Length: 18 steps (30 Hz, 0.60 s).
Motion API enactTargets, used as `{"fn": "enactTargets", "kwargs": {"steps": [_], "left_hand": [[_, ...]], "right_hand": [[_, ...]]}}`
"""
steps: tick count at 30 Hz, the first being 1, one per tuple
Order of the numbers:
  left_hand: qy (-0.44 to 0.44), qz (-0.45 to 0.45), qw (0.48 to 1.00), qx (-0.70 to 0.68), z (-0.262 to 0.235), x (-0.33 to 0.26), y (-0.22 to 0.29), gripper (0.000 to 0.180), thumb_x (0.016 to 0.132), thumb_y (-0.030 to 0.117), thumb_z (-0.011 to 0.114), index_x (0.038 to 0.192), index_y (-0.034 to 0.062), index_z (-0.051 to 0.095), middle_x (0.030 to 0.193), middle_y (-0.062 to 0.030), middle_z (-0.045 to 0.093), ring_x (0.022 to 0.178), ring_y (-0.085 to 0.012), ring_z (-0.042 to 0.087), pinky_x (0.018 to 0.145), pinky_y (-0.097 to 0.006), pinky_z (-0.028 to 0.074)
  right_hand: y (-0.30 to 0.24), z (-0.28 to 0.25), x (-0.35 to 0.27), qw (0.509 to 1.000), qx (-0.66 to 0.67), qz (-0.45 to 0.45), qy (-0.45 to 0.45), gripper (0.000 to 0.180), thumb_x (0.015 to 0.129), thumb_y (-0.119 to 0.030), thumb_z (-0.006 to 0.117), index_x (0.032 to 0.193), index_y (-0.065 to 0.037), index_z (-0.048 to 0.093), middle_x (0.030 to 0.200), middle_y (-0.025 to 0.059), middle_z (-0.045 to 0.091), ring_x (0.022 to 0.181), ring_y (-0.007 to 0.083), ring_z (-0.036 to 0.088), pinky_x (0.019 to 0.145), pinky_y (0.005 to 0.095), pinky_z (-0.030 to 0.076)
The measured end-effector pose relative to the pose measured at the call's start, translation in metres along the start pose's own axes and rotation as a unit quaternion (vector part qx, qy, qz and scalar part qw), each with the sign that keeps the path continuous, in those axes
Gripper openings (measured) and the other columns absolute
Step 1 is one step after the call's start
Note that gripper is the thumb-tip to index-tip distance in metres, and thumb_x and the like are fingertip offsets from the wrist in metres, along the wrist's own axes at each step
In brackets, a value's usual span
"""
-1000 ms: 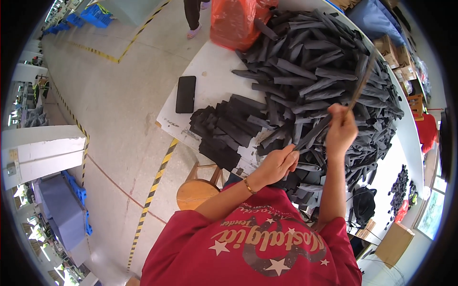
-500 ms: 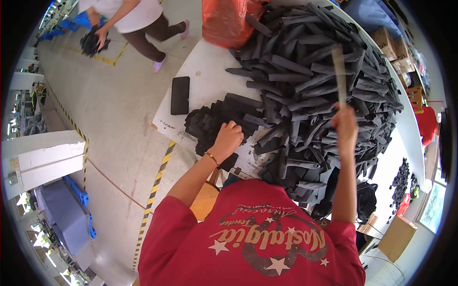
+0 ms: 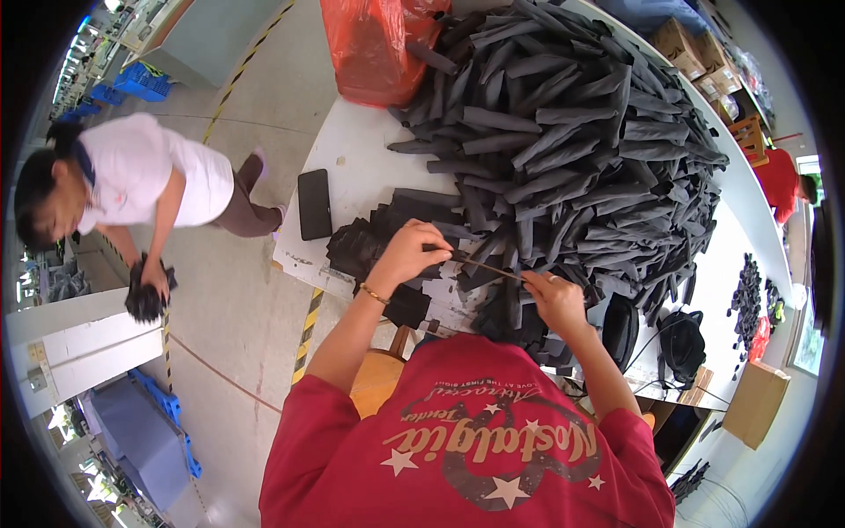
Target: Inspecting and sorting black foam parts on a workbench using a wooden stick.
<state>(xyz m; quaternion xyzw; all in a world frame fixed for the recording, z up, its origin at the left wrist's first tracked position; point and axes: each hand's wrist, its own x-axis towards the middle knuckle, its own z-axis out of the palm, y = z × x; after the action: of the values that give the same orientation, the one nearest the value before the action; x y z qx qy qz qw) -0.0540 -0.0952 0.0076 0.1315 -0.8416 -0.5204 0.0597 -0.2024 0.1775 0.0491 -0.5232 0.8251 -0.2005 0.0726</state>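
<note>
My right hand (image 3: 556, 301) is closed round one end of a thin, flat stick (image 3: 490, 267), which slants toward my left hand. My left hand (image 3: 409, 253) pinches at the stick's far end, with something dark between its fingertips that I cannot make out. Beneath and beside that hand lies a spread of flat black cloth pieces (image 3: 359, 247). A large heap of dark grey fabric tubes (image 3: 563, 150) covers the table beyond both hands and to their right.
The white table (image 3: 352, 145) bears a black phone (image 3: 314, 204) and a red plastic bag (image 3: 374, 53). A black bag (image 3: 680, 348) sits at the right. On the left, a co-worker (image 3: 167, 176) in a white top carries a black bundle (image 3: 145, 290). A stool (image 3: 377, 383) stands below the table edge.
My right hand has come down and left with the stick, which was raised over the heap. The stick now reaches my left hand. The co-worker has moved nearer on the left.
</note>
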Motion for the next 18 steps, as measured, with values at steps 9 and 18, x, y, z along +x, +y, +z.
{"fn": "enactTargets", "kwargs": {"steps": [9,18], "left_hand": [[0.496,0.011,0.862,-0.102,0.031,-0.011,0.055,0.071,0.081,0.029,0.075,0.137,0.0045,0.040,0.123,-0.0128,0.051,0.120,-0.0290,0.048,0.100,-0.042,0.044],[0.340,-0.181,0.600,-0.701,0.083,-0.002,0.043,0.020,0.091,0.020,0.065,0.097,0.0013,0.063,0.073,-0.0057,0.061,0.070,-0.0226,0.066,0.063,-0.035,0.055]], "right_hand": [[-0.036,0.057,0.020,0.886,0.425,0.165,-0.085,0.012,0.090,-0.008,0.057,0.098,0.001,0.060,0.069,0.0091,0.060,0.061,0.0138,0.058,0.056,0.0293,0.045],[-0.084,0.074,0.030,0.930,0.325,0.170,0.032,0.015,0.089,-0.005,0.058,0.078,0.002,0.050,0.067,0.0193,0.058,0.060,0.0354,0.059,0.055,0.0402,0.044]]}}
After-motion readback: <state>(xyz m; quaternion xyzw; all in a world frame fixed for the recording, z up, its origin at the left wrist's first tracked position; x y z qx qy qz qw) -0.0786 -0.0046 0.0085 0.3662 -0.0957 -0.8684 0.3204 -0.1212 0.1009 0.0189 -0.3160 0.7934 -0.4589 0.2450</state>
